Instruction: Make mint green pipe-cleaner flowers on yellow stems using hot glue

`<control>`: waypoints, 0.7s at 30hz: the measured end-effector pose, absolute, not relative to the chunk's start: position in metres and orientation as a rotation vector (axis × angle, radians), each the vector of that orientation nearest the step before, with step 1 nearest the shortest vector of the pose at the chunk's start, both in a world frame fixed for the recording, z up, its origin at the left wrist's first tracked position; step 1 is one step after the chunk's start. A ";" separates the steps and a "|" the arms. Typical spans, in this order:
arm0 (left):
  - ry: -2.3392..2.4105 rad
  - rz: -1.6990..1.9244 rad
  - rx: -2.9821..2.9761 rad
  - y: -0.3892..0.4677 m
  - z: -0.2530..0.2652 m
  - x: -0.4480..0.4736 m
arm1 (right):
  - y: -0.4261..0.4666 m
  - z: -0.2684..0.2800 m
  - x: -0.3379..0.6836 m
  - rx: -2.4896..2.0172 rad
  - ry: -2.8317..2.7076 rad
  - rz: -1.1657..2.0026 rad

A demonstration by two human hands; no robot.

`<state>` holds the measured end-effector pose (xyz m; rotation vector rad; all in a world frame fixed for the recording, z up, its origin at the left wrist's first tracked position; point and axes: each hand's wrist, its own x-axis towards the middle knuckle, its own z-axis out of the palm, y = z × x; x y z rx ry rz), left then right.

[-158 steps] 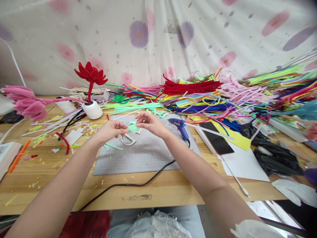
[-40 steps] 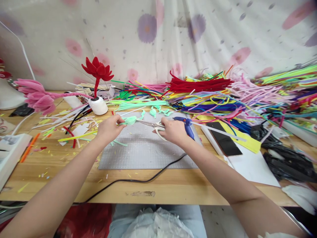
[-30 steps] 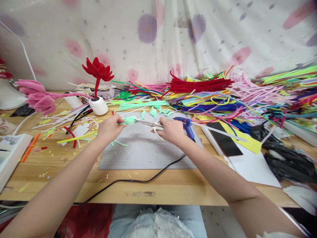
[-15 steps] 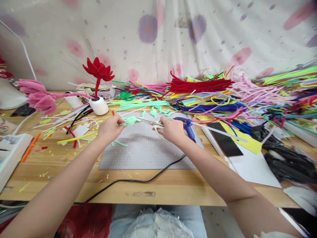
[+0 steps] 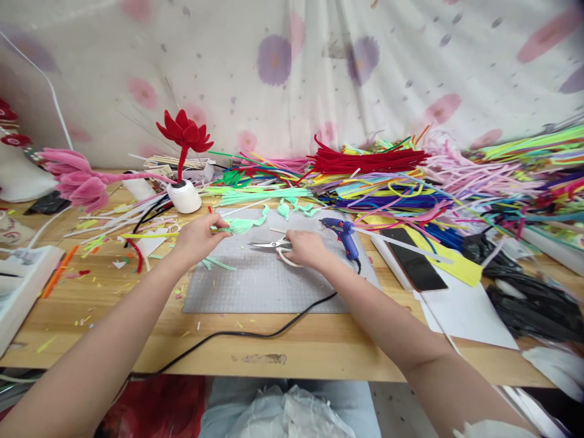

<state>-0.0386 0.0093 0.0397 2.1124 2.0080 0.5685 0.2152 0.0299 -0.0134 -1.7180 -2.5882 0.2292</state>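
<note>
My left hand (image 5: 201,237) pinches one end of a mint-green pipe-cleaner piece (image 5: 241,225), a rounded bundle with a curled tip pointing right. On the grey cutting mat (image 5: 255,286), my right hand (image 5: 305,246) grips scissors (image 5: 272,244) by the light handles, their blades pointing left and lying low over the mat. The blades are apart from the green piece. More curled mint-green pieces (image 5: 283,210) rest at the mat's back edge. Beside my right hand lies a blue glue gun (image 5: 343,236). Loose green pipe-cleaner strips (image 5: 221,264) lie below my left hand.
Heaps of coloured pipe cleaners (image 5: 369,161) line the back. At left, a white pot (image 5: 184,198) holds a red flower (image 5: 184,131) and a pink one (image 5: 82,179). A phone (image 5: 414,258) lies at right. A black cable (image 5: 255,334) crosses the table front.
The scissors in my right hand have moved down and left, away from the green piece. Its curled tip now shows clear of the blades. My left hand has barely shifted.
</note>
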 end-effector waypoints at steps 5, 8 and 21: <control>2.049 0.531 2.125 0.013 0.038 -0.037 | 0.047 -0.003 0.212 -1.547 -2.590 0.426; 2.089 0.493 2.136 0.015 0.040 -0.030 | 0.054 0.014 0.202 -1.430 -2.331 0.410; 2.076 0.462 2.205 0.014 0.042 -0.019 | 0.050 0.032 0.177 -1.071 -2.449 0.024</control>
